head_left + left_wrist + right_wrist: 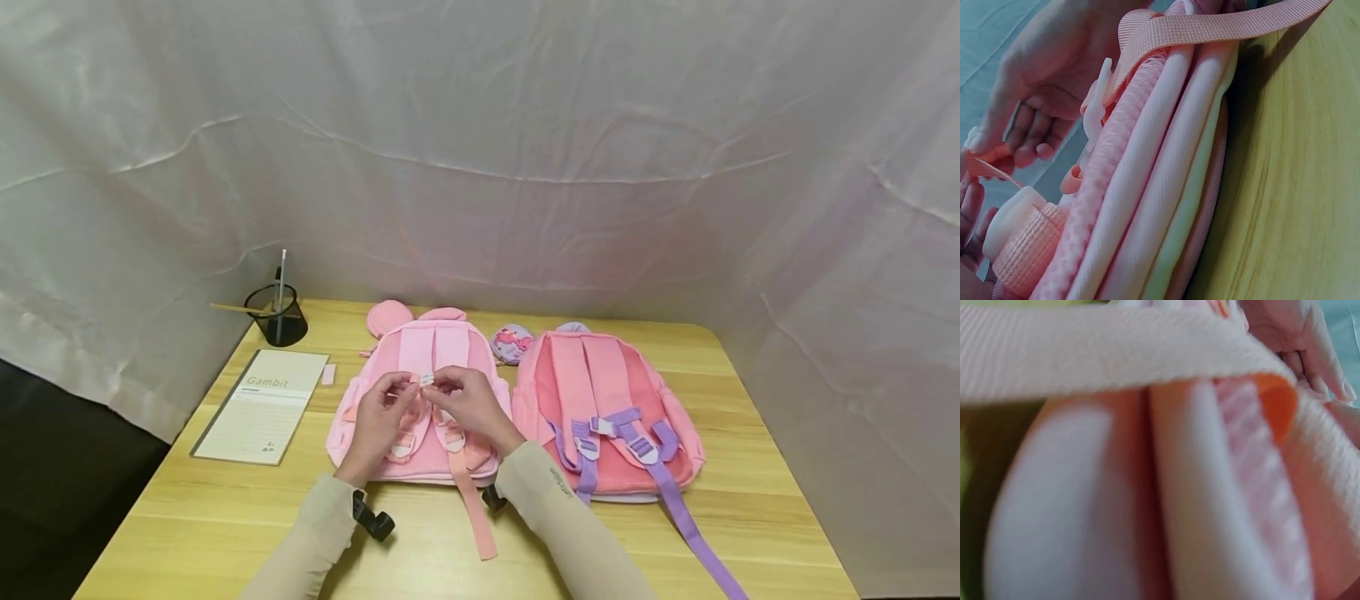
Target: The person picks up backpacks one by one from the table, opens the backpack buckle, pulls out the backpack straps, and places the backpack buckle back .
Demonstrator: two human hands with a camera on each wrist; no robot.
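Observation:
A pink backpack (390, 357) lies with its straps facing up in the head view. Above its back panel, my left hand (381, 423) and right hand (474, 407) meet at a small white chest-strap buckle (426, 379). Fingers of both hands pinch it from either side; whether its halves are joined cannot be made out. Peach webbing (988, 164) runs to the buckle in the left wrist view. White strap adjusters (454, 440) sit lower on the shoulder straps. One loose peach strap end (476, 517) hangs over the near edge of the backpack onto the table.
To the right lies a coral backpack (528, 392) with purple straps and a white buckle (602, 426). A notebook (255, 408), an eraser (328, 375) and a black mesh pen cup (287, 329) with pencils are on the left of the wooden table (750, 533). Grey curtains (480, 167) stand behind.

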